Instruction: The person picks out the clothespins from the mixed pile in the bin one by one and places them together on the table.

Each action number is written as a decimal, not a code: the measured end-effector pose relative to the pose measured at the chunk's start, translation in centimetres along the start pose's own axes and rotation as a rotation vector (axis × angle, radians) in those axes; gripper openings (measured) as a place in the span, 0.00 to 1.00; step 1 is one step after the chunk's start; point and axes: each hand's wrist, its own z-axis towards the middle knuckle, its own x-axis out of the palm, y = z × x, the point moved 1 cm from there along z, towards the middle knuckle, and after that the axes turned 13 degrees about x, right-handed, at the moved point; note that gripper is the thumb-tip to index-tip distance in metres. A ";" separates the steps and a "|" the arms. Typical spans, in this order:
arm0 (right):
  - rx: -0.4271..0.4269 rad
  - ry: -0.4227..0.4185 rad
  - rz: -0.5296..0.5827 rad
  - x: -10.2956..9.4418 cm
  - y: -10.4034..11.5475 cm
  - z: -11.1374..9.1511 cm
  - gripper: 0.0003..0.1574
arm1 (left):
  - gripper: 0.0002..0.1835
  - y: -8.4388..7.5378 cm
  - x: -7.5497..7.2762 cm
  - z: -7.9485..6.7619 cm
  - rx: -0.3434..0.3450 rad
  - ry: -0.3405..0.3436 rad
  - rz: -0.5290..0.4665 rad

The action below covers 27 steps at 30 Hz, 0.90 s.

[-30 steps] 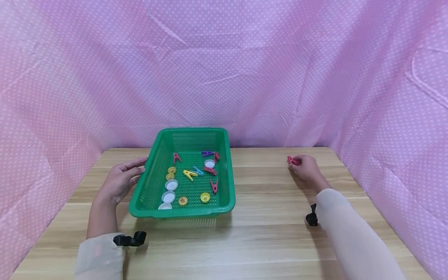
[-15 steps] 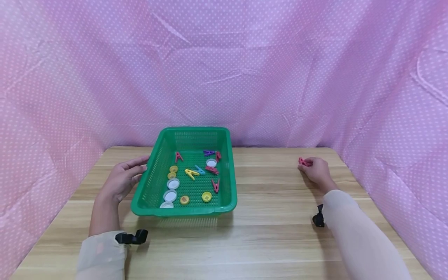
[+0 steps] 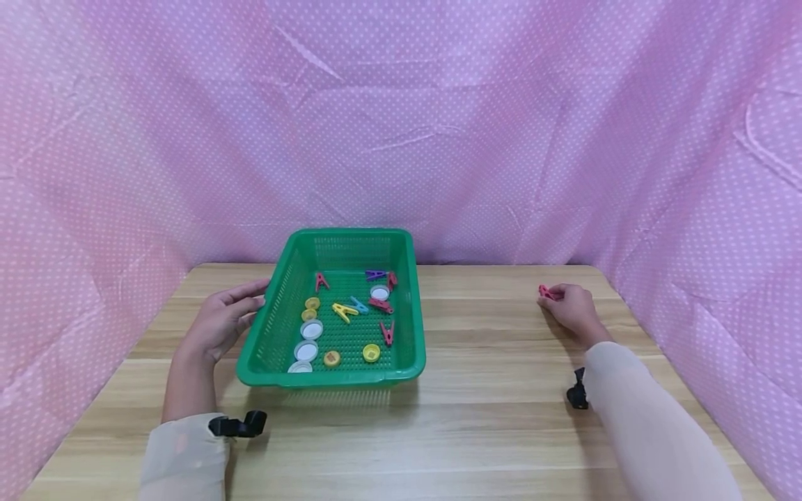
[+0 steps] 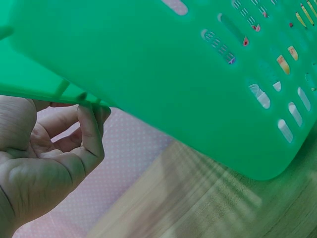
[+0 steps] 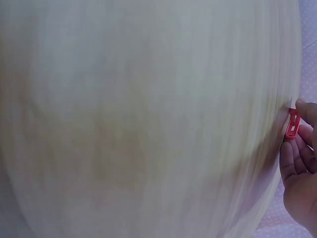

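A green plastic basket (image 3: 250, 358) stands left of centre in the head view. My left hand (image 3: 219, 320) grips its left rim; in the left wrist view the fingers (image 4: 91, 131) bend up against the rim's underside. Far to the right, my right hand (image 3: 573, 306) pinches a red clothespin (image 3: 546, 292) between thumb and fingertips, low over the tabletop. The right wrist view shows the same clothespin (image 5: 292, 124) at its right edge. Inside the basket lie a yellow clothespin (image 3: 344, 312), a blue one, a purple one (image 3: 375, 275) and several red ones.
Bottle caps share the basket: white caps (image 3: 311, 330) and small yellow caps (image 3: 312, 303) line its left side, with another yellow cap (image 3: 371, 353) near the front. The wooden table (image 3: 476, 417) ends at a pink dotted curtain (image 3: 401, 139) behind and on both sides.
My right hand has moved to the right with the red clothespin, farther from the basket. The left hand keeps its place at the basket's rim.
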 end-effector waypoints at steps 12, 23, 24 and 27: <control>-0.062 0.071 -0.129 -1.1 1.2 0.6 0.31 | 0.31 0.0 0.1 -0.1 -0.010 -0.005 0.015; -0.182 0.077 -0.225 -2.2 4.5 1.2 0.32 | 0.30 0.1 0.0 0.0 -0.012 -0.009 0.017; -0.190 0.079 -0.228 -2.2 5.0 1.2 0.32 | 0.30 0.1 0.0 0.0 -0.011 -0.009 0.018; -0.208 0.100 -0.232 -2.2 6.3 1.2 0.33 | 0.29 0.1 0.0 -0.1 -0.010 -0.008 0.018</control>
